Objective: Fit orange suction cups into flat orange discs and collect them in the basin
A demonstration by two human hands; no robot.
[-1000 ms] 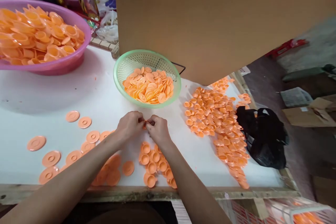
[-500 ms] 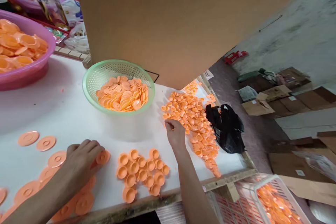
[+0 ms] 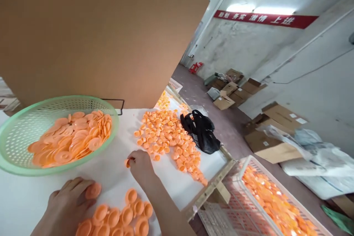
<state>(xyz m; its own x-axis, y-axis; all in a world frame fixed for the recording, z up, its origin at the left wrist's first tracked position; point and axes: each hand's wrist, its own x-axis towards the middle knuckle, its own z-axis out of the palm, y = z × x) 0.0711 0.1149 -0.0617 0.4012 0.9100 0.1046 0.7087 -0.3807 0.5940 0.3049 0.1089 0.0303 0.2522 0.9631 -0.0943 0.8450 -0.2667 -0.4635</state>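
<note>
Between the fingers and thumb of my left hand (image 3: 66, 203) is a small orange plastic disc (image 3: 93, 191), its flat face turned up. My right hand (image 3: 141, 165) pinches a small orange plastic cup (image 3: 127, 162) at its fingertips, a little above the white tabletop. Beyond that hand lies a loose heap of similar orange cups (image 3: 166, 129). Below and between my hands, several cups (image 3: 126, 215) stand grouped with their round mouths up. A pale green colander (image 3: 16, 155), holding a pile of orange discs (image 3: 73, 136), sits past my left hand.
A large cardboard sheet (image 3: 96, 37) rises behind the colander. On the table's right side lies a black bag (image 3: 200, 131). Below the wooden table edge (image 3: 212, 180) stands a crate (image 3: 243, 167) of orange parts. Cardboard boxes (image 3: 276, 129) line the wall.
The view has swung right and up. My right hand has come away from the heap's edge with a cup, nearer my left hand. My left hand still holds a disc.
</note>
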